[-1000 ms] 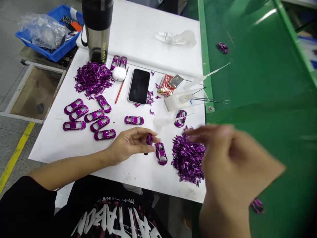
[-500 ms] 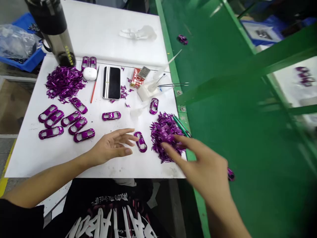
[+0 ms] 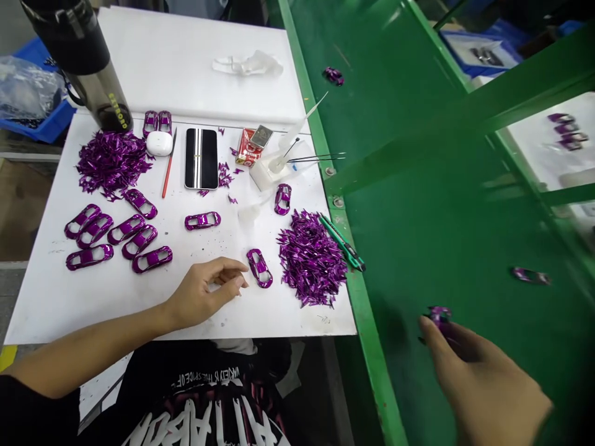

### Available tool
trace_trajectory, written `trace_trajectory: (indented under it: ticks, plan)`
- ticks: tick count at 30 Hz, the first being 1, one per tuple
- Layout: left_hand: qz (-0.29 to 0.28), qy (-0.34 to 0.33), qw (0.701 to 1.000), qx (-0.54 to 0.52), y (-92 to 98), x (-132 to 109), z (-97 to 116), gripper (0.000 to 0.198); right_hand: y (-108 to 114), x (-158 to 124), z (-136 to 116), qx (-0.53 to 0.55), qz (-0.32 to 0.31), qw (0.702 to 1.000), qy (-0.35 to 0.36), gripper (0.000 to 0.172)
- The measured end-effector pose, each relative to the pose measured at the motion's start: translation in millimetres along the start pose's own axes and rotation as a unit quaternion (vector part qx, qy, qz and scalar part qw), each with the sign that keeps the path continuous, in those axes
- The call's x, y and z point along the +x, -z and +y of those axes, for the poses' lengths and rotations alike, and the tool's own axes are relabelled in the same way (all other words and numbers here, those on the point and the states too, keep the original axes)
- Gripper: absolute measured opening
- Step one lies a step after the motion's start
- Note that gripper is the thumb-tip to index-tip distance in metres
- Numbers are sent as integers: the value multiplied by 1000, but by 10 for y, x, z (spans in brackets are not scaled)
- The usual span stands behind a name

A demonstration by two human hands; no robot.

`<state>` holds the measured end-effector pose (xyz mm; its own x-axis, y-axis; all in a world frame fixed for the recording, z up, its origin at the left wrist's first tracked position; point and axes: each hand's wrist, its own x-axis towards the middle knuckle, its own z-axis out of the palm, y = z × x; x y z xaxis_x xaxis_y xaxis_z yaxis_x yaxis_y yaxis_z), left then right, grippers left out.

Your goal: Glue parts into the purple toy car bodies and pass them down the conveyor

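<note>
Out over the green belt (image 3: 441, 248), at the lower right, my right hand (image 3: 488, 371) pinches a purple toy car body (image 3: 439, 314) between thumb and fingers; part of it is hidden by the hand. My left hand (image 3: 199, 294) hovers low over the white table, fingers loosely curled and apart, with nothing in it. Just right of its fingertips lies another purple car body (image 3: 259, 268). A heap of small shiny purple pieces (image 3: 313, 260) sits beyond that, beside a green utility knife (image 3: 341, 243).
Several purple car bodies (image 3: 125, 229) lie at the table's left, below a second purple heap (image 3: 111, 162). A tall bottle (image 3: 100, 80), a phone (image 3: 201, 159), a red pen-like tool (image 3: 168, 170) and tweezers (image 3: 318, 158) stand or lie farther back. Another car (image 3: 530, 275) is on the belt.
My right hand has moved right, from above the near purple heap to over the green belt. My left hand's fingers have curled in more.
</note>
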<state>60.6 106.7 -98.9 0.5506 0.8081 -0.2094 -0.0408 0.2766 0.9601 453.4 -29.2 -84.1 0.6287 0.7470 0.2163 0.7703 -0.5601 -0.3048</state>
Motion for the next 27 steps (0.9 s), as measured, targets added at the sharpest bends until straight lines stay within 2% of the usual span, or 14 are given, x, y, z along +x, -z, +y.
trace_trajectory:
  ticks: [1,3,6,7,9,11,12,14,16,18,21,23,25,27]
  plan:
    - [-7,-12,1000,7,-14,-15,-18,31,-27,-133,-236,-6,29,997,-70,40]
    - [-34,-23,999,6,-34,-45,-54,35,-131,-412,-810,98,7,990,-99,47]
    - [-73,-2,996,-41,-38,-65,-89,57,-361,-759,-1686,220,-110,969,28,52]
    - [-67,9,996,-62,-32,-59,-91,63,-428,-823,-1922,245,-164,953,73,49]
    - [-9,26,994,-106,-10,-26,-81,65,-500,-838,-2254,282,-247,914,159,41]
    - [65,45,984,-162,26,29,-54,60,-491,-703,-2405,295,-319,873,220,35]
    - [89,56,974,-198,48,60,-37,58,-475,-590,-2430,287,-333,868,233,32]
    - [100,82,955,-269,97,114,-3,60,-480,-313,-2438,256,-288,898,212,32]
    - [83,101,940,-315,142,146,24,61,-583,-45,-2453,248,-193,936,160,36]
    - [59,110,935,-332,173,155,40,61,-766,133,-2506,295,-186,928,132,44]
    - [37,116,931,-345,196,147,47,60,-962,175,-2612,377,-257,882,116,43]
    - [47,120,925,-356,201,142,52,57,-917,103,-2665,435,-225,868,77,42]
    - [72,124,921,-363,201,143,58,52,-755,12,-2700,475,-166,863,35,43]
    - [92,124,919,-363,195,148,56,48,-579,-69,-2733,444,-124,886,50,45]
